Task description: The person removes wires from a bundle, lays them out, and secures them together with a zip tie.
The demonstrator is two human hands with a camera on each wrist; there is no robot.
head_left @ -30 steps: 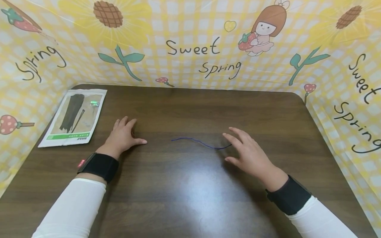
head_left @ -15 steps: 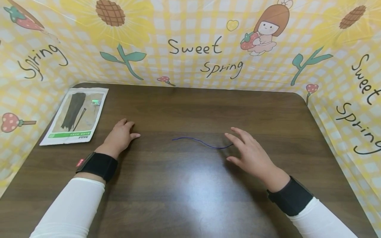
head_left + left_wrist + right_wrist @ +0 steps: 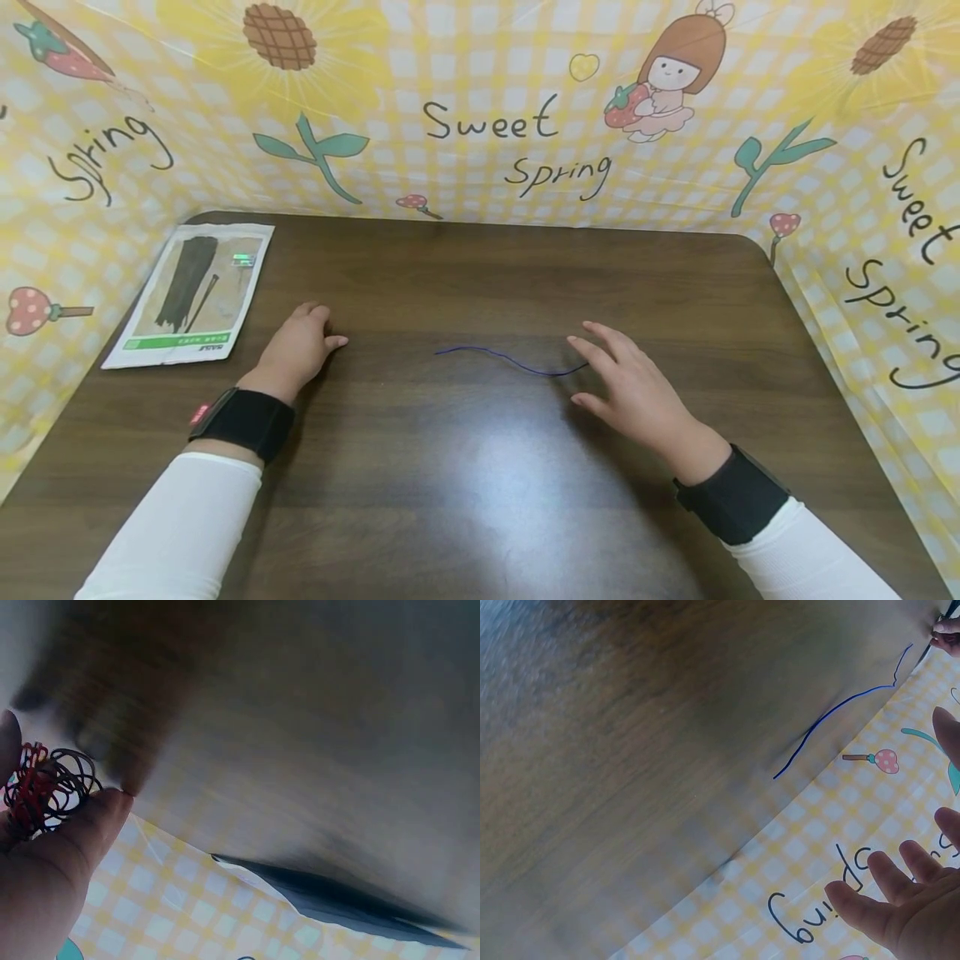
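Note:
A bundle of tangled red and black thin wire [image 3: 49,787] sits within the grip of my left hand [image 3: 294,350], between thumb and fingers in the left wrist view; in the head view the hand hides it. This hand is low over the wooden table, just right of the flat packet. Mid-table lies a single thin blue wire [image 3: 498,356] in a gentle wave. My right hand [image 3: 630,387], fingers spread and relaxed, hovers at the wire's right end and holds nothing. The right wrist view shows the blue wire [image 3: 832,712] apart from the fingertips.
A white-edged flat packet [image 3: 240,317] with a dark bundle pictured on it lies at the table's back left. The brown table [image 3: 480,267] is bounded at back and sides by a yellow checked cloth [image 3: 480,75].
My left hand has curled its fingers and thumb inward and drawn back slightly to the left. The right hand and the blue wire stay where they were.

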